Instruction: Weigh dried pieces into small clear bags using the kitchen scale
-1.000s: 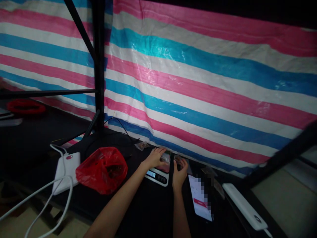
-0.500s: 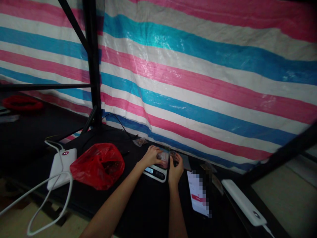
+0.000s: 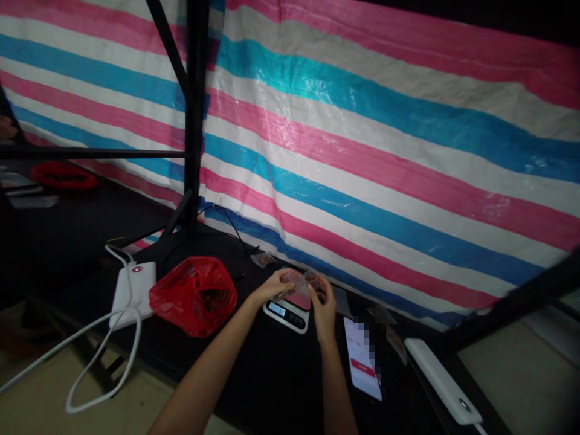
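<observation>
Both hands meet over a small digital kitchen scale [image 3: 287, 312] on a black table [image 3: 267, 380]. My left hand [image 3: 275, 285] pinches a small clear plastic bag [image 3: 295, 283] just above the scale's platform. My right hand [image 3: 322, 303] holds a small clear cup [image 3: 310, 279] with something brown in it, right beside the bag's mouth. The fingers of both hands are curled closed round what they hold.
A red plastic bag [image 3: 196, 296] lies left of the scale, then a white power bank [image 3: 134, 291] with a white cable [image 3: 86, 356]. A lit phone [image 3: 362, 359] and a white bar-shaped device [image 3: 443, 382] lie to the right. A striped tarpaulin [image 3: 385, 151] and a black pole [image 3: 194, 115] stand behind.
Both hands have risen off the scale and come together. The left has lifted the clear bag, and the right has brought the small cup over to it.
</observation>
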Demonstrator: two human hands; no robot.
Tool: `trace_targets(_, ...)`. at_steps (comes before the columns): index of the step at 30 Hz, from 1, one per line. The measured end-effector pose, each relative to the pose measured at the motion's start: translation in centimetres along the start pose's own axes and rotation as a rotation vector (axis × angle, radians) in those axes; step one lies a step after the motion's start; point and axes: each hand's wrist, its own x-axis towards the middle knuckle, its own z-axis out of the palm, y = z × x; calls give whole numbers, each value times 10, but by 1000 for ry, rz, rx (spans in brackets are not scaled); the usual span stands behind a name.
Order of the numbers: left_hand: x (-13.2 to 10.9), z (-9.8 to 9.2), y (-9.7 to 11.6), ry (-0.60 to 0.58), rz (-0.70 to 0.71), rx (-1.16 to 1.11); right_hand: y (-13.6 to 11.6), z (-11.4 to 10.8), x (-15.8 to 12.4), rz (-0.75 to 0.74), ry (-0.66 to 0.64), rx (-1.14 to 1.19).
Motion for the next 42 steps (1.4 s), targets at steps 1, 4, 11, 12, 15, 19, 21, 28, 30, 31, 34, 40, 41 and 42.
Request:
trace_targets(1,0,0,0,-5,-10,-28,-2,-1,6,-5,-46,-14)
trace_targets(4,0,3,3,-7,-21,-80,-13,-7,22,-28,-191,-53)
trace_targets(11,5,9,2,-31,-6,-60,-38,-30,27,-170,-407,-234)
trace_targets(12,5,9,1,-33,-11,-51,-42,-33,27,-189,-441,-270)
trace_targets(15,4,12,1,-22,-73,-45,-55,-35,30,-217,-570,-363)
trace_targets(19,2,17,7,-63,-156,-67,-72,-31,38,-308,-673,-516)
trace_targets(21,2,17,9,-64,-153,-59,-79,-29,42,-368,-702,-613)
trace_targets(28,3,13,2,-37,-85,-2,-85,-21,41,-423,-679,-807)
trace_targets(30,4,13,0,-37,-53,22,-81,-20,38,-390,-630,-759)
trace_targets(31,4,13,-1,-31,-34,45,-76,-21,36,-369,-584,-709)
trace_targets(34,6,12,0,55,49,187,-50,-25,31,-280,-352,-519)
trace_targets(40,8,11,-6,317,195,773,31,-34,8,-54,29,-395)
trace_targets(41,8,12,-9,305,184,863,43,-34,4,-26,50,-414)
trace_targets(42,10,12,-12,278,173,935,52,-35,0,-8,68,-445)
